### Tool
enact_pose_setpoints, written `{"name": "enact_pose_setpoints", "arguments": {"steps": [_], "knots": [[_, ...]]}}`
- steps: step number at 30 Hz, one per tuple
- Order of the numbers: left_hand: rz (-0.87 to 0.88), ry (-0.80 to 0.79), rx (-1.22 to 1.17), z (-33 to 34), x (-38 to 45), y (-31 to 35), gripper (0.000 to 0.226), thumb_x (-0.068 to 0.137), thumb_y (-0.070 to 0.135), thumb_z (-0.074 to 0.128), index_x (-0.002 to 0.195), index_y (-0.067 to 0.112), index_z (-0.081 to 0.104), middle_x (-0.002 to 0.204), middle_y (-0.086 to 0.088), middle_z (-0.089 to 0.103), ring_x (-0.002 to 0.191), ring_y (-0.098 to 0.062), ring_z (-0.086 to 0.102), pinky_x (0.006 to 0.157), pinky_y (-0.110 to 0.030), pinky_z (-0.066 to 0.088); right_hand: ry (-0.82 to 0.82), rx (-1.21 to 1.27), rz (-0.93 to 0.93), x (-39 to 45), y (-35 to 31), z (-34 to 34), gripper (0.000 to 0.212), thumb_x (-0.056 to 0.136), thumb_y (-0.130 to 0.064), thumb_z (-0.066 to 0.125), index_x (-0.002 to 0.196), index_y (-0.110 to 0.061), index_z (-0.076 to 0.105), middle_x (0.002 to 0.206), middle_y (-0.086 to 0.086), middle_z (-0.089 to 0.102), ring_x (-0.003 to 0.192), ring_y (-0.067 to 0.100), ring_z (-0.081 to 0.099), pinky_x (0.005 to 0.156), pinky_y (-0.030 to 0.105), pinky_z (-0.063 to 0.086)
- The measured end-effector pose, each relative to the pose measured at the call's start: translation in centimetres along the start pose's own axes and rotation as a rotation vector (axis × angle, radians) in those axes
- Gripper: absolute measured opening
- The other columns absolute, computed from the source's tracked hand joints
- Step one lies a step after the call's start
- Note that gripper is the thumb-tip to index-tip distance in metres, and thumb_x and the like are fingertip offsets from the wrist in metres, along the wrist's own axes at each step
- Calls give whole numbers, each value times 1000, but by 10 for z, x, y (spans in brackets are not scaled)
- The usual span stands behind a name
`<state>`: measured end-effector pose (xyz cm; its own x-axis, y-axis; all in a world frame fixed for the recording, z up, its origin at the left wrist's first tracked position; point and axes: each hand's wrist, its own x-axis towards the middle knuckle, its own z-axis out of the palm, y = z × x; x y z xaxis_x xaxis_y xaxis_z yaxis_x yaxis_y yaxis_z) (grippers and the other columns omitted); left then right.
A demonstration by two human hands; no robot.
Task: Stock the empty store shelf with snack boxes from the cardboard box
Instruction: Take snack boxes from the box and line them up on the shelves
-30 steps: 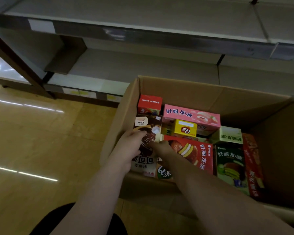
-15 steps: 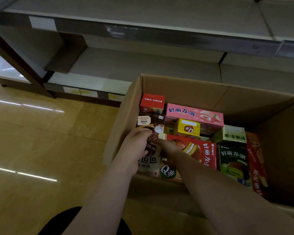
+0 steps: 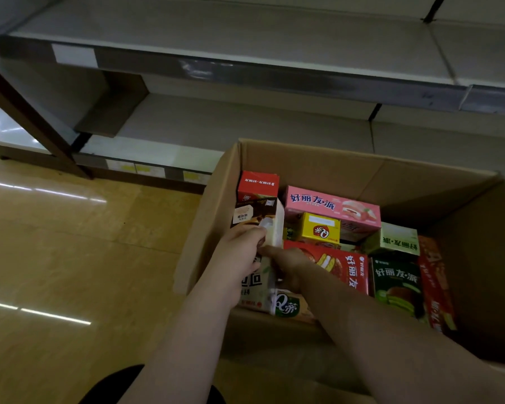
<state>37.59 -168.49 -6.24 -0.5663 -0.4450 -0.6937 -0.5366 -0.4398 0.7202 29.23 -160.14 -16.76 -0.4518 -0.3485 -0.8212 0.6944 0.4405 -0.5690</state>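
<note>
Since the earlier frame, brown-and-cream snack box [image 3: 270,228] has tilted up, its right side now lifted against the cardboard box's [image 3: 200,228] left wall. Left hand [image 3: 236,260] grips its left edge, fingers curled over the face; right hand [image 3: 289,265] holds its lower right edge. Pink box [image 3: 331,207] and red box [image 3: 341,265] lie beside it. Shelf [image 3: 245,123] is behind.

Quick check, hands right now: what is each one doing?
Left hand: grips the brown-and-cream snack box in the cardboard box.
Right hand: fingers on the same box's other side; grip cannot be told.
</note>
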Motion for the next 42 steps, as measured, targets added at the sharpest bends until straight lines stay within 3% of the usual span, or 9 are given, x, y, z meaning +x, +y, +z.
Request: {"name": "enact_pose_setpoints", "arguments": {"steps": [4,7,13,18,23,26,30,36,42], "knots": [[100,-26,42,0,1,0,21,94,32,58,114,29,57,109,6,58,91,-7,56,72,-27,46,-57,-47,-59,-17,-24,-11,42,83,-15,73,119,-2,56,100,17,71,83,27,70,63,36,58],[143,-23,76,5,0,0,41,88,40,63,126,35,46,122,0,58,98,-18,65,77,-38,57,-132,-55,-76,-30,-40,-42,42,82,-17,73,118,0,59,98,16,73,86,29,71,71,39,58],[133,-100,115,7,0,3,89,84,36,72,149,37,12,115,11,54,91,-9,57,70,-29,43,-349,224,-349,-40,-55,-87,102,47,-23,96,131,5,47,121,27,62,106,38,64,90,50,54],[251,-66,47,4,-4,9,61,74,23,82,126,27,49,102,3,71,80,-10,72,55,-20,53,-559,276,-378,-56,-69,-62,62,74,-20,79,127,-1,54,113,20,67,98,31,67,84,42,56],[301,115,137,-8,5,-1,41,81,24,77,106,44,51,107,4,69,92,-18,69,78,-41,58,-31,-20,-389,-33,-91,-37,28,92,-17,62,115,-1,64,103,14,68,93,27,64,80,37,53],[313,212,401,-13,2,-9,44,83,37,71,120,32,48,103,10,65,86,-9,66,62,-25,54,272,-436,-543,-4,-107,-27,26,96,-15,54,108,4,66,108,21,68,98,31,63,70,33,46],[385,349,653,-19,-4,-16,48,86,41,67,119,21,39,105,10,52,87,-7,54,52,-9,38,244,-1028,-559,37,-124,-12,46,76,-28,60,118,-8,60,116,17,63,110,33,59,87,34,48],[460,494,702,-30,-6,-16,56,80,51,67,119,25,36,109,5,52,96,-16,61,72,-35,59,204,-1053,-580,57,-124,7,52,84,-37,60,126,-8,52,123,16,57,117,33,54,98,44,47],[540,529,646,-33,-8,-14,58,81,51,66,123,25,36,108,10,49,101,-13,59,74,-31,58,314,-1255,-532,51,-111,8,64,89,-38,60,141,-8,38,142,14,35,130,33,36,107,42,33]]}}
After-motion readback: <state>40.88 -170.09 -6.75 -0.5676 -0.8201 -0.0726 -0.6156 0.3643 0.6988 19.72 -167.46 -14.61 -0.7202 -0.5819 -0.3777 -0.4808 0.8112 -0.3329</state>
